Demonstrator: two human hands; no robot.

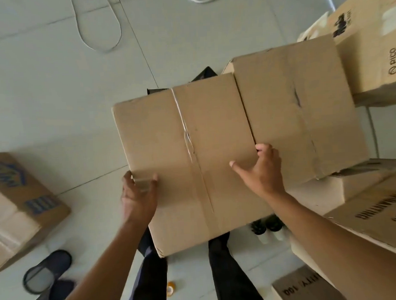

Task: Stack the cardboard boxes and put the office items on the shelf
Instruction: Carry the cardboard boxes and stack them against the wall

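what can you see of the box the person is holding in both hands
A plain brown cardboard box, closed, with a clear tape strip along its centre seam, partly peeling. It is held tilted above the floor. The left hand grips its near-left corner; the right hand hooks over its right edge, beside another box.

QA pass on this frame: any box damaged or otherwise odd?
Yes. The right box has a dented, creased top with a small tear near its middle. The held box, gripped by the left hand and right hand, has loose, peeling tape along its seam.
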